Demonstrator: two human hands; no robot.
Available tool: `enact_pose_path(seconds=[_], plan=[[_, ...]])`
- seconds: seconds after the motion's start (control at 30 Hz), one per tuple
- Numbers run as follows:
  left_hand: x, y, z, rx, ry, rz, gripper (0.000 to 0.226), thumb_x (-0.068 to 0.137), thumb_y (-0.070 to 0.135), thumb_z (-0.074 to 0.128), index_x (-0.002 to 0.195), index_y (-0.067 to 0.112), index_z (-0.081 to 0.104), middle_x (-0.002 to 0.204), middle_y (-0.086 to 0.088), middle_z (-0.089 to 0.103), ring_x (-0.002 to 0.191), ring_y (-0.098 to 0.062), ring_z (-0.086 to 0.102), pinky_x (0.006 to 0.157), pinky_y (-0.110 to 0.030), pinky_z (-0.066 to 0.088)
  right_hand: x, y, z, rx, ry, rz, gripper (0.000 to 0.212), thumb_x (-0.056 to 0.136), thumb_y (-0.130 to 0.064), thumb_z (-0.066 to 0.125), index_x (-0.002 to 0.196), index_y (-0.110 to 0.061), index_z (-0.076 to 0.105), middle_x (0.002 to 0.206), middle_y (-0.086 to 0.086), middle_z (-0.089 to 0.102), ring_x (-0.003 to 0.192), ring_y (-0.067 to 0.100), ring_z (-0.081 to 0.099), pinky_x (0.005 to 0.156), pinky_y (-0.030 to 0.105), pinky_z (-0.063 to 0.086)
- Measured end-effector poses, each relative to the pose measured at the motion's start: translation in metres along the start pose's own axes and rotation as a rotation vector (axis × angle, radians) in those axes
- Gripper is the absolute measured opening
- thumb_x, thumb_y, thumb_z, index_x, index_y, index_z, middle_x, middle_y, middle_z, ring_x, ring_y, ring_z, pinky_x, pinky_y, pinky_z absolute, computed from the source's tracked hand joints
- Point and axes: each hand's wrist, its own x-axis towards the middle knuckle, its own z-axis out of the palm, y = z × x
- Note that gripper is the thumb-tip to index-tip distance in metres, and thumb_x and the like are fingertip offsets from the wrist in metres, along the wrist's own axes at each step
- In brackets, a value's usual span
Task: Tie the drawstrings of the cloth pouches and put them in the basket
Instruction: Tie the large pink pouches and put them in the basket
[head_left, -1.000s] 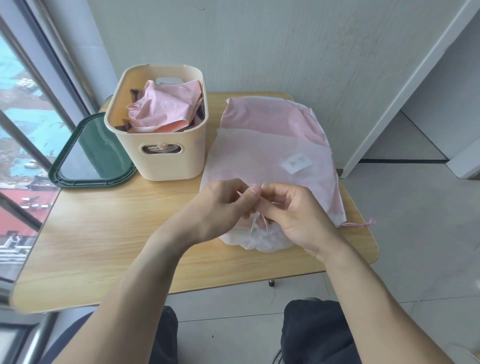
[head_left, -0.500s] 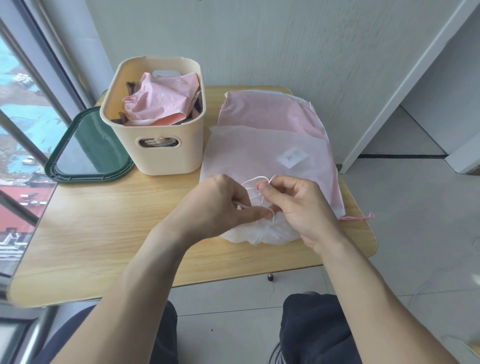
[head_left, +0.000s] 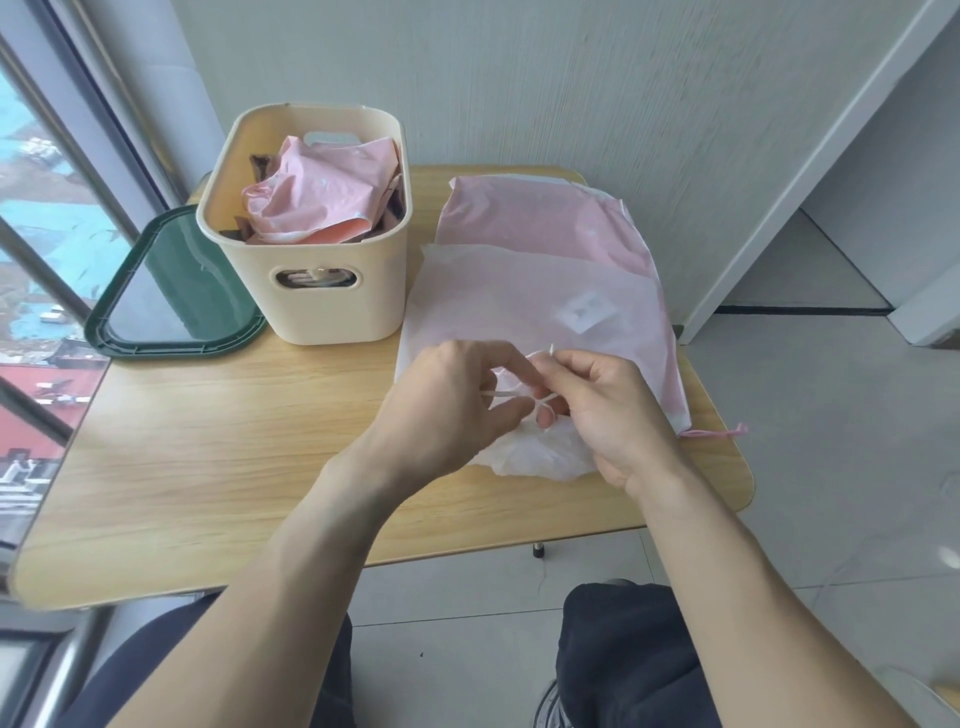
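Both hands work close together: the left hand (head_left: 447, 400) and right hand (head_left: 608, 410) each pinch the white drawstring (head_left: 511, 397) over the white pouch (head_left: 519, 312) on the table (head_left: 234, 441), beside the basket (head_left: 311, 306). If a thin cord slips, the half-formed knot could fall apart.

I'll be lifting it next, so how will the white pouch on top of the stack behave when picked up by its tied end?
The white pouch will probably be floppy: its gathered mouth is crumpled and the body lies flat over the pink pouch. It looks thin and translucent, so likely light. It may sag and slide off the stack when the drawstring is pulled.
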Motion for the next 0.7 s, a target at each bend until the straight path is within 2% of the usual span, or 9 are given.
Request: enact_pose_path(seconds=[0.1, 0.23, 0.3, 0.4, 0.5, 0.53, 0.6, 0.63, 0.7], plan=[[-0.001, -0.001, 0.003, 0.061, 0.024, 0.077, 0.013, 0.088, 0.018, 0.071, 0.090, 0.029, 0.078, 0.041, 0.005, 0.029, 0.046, -0.013, 0.036, 0.046, -0.018, 0.026, 0.001, 0.000, -0.001, 0.010, -0.022, 0.010, 0.024, 0.100, -0.013, 0.060, 0.085, -0.010, 0.078, 0.071, 0.002, 0.068, 0.055, 0.012, 0.053, 0.070, 0.024, 0.053], [-0.001, -0.002, 0.003, 0.122, 0.022, 0.044, 0.011, 0.092, 0.021, 0.067, 0.089, 0.021, 0.078, 0.038, 0.012, 0.039, 0.048, 0.002, 0.045, 0.045, -0.014, 0.029, 0.004, -0.001, -0.004, 0.043, -0.050, 0.020, 0.017, 0.098, -0.016, 0.064, 0.097, -0.004, 0.076, 0.068, 0.005, 0.060, 0.059, 0.013, 0.058, 0.080, 0.027, 0.054], [0.000, -0.004, 0.000, 0.068, -0.098, -0.050, 0.015, 0.094, 0.024, 0.064, 0.088, 0.018, 0.077, 0.038, 0.014, 0.041, 0.046, 0.002, 0.046, 0.044, -0.015, 0.029, 0.005, -0.002, -0.006, 0.037, -0.068, 0.022, 0.019, 0.097, -0.019, 0.067, 0.103, -0.003, 0.074, 0.068, 0.006, 0.059, 0.061, 0.016, 0.062, 0.084, 0.034, 0.054], [0.003, -0.010, -0.008, -0.129, -0.417, -0.195, 0.020, 0.095, 0.029, 0.065, 0.084, 0.013, 0.072, 0.044, 0.021, 0.049, 0.045, 0.001, 0.046, 0.046, -0.013, 0.030, 0.003, -0.003, -0.011, 0.001, -0.165, 0.023, 0.019, 0.095, -0.021, 0.070, 0.108, -0.007, 0.070, 0.069, 0.003, 0.062, 0.057, 0.023, 0.063, 0.071, 0.034, 0.053], [0.004, -0.013, -0.012, -0.390, -0.615, -0.341, 0.030, 0.085, 0.028, 0.067, 0.079, -0.001, 0.061, 0.048, 0.009, 0.033, 0.042, -0.007, 0.028, 0.043, -0.018, 0.023, 0.000, -0.004, -0.011, -0.086, -0.252, -0.010, 0.034, 0.092, -0.028, 0.073, 0.120, -0.013, 0.062, 0.072, 0.001, 0.067, 0.059, 0.022, 0.064, 0.076, 0.029, 0.049], [0.005, -0.013, -0.012, -0.475, -0.641, -0.380, 0.026, 0.082, 0.027, 0.063, 0.077, 0.001, 0.061, 0.052, 0.005, 0.025, 0.043, -0.010, 0.020, 0.041, -0.019, 0.018, 0.000, -0.004, -0.011, -0.094, -0.259, -0.024, 0.040, 0.089, -0.031, 0.075, 0.122, -0.014, 0.059, 0.076, 0.000, 0.067, 0.060, 0.021, 0.065, 0.079, 0.030, 0.049], [0.005, -0.011, -0.013, -0.584, -0.660, -0.410, 0.016, 0.084, 0.020, 0.058, 0.071, 0.013, 0.064, 0.058, 0.001, 0.015, 0.047, -0.012, 0.011, 0.041, -0.022, 0.010, -0.001, -0.005, -0.012, -0.091, -0.274, -0.071, 0.048, 0.083, -0.039, 0.081, 0.117, -0.015, 0.058, 0.083, 0.002, 0.066, 0.064, 0.023, 0.065, 0.078, 0.033, 0.049], [0.005, -0.011, -0.013, -0.614, -0.648, -0.421, 0.019, 0.085, 0.017, 0.056, 0.067, 0.016, 0.064, 0.060, 0.001, 0.013, 0.049, -0.013, 0.009, 0.043, -0.024, 0.008, -0.001, -0.006, -0.014, -0.109, -0.289, -0.108, 0.048, 0.078, -0.043, 0.084, 0.109, -0.015, 0.060, 0.085, 0.002, 0.065, 0.066, 0.023, 0.065, 0.077, 0.034, 0.050], [0.005, -0.012, -0.013, -0.664, -0.604, -0.448, 0.021, 0.080, 0.015, 0.054, 0.060, 0.018, 0.047, 0.059, 0.002, 0.013, 0.049, -0.013, 0.007, 0.046, -0.027, 0.005, -0.003, -0.008, -0.018, -0.236, -0.335, -0.205, 0.045, 0.068, -0.051, 0.086, 0.091, -0.019, 0.064, 0.083, -0.002, 0.066, 0.074, 0.018, 0.065, 0.075, 0.034, 0.050]])
